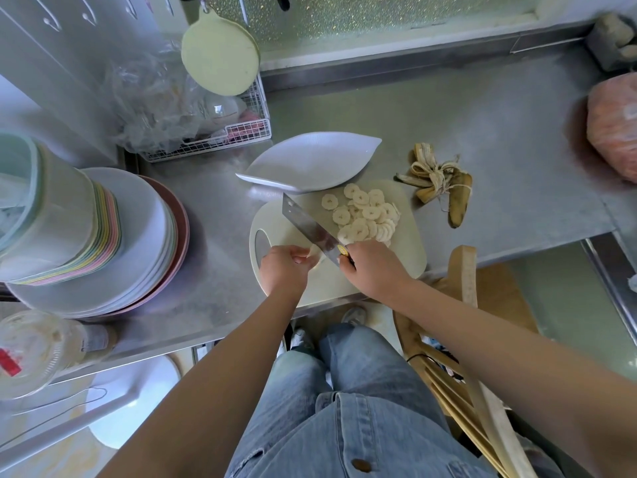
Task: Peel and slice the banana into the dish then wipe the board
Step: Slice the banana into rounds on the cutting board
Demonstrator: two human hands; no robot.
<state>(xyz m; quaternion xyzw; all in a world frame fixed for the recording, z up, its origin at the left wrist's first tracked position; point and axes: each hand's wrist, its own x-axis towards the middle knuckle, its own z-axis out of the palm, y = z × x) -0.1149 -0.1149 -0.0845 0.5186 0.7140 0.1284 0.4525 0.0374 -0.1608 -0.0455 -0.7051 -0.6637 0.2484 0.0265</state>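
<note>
The left hand (pixel 284 269) pinches the last banana stub (pixel 314 253) on the board (pixel 410 243). The right hand (pixel 374 270) grips the knife (pixel 306 224) beside it. Slicing looks nearly done: slices (pixel 365 215) pile up on the board and the dish (pixel 306 163) behind holds none. The peel (pixel 437 184) lies discarded to the right. Transfer and wiping remain.

You stand in a kitchen, a home one by its look. A steel worktop (pixel 482 139) runs before you. At nine o'clock plates (pixel 138 243) are stacked beside nested plastic bowls (pixel 51 215). At eleven a wire rack (pixel 248 129) holds kitchenware, with a round board (pixel 220 53) hung above it. At the centre a cutting board (pixel 405 246) bears a cleaver (pixel 306 222), a banana (pixel 313 254) and its slices (pixel 365 215). A dish (pixel 310 163) touches the far edge, and the peel (pixel 437 184) lies at two.
</note>
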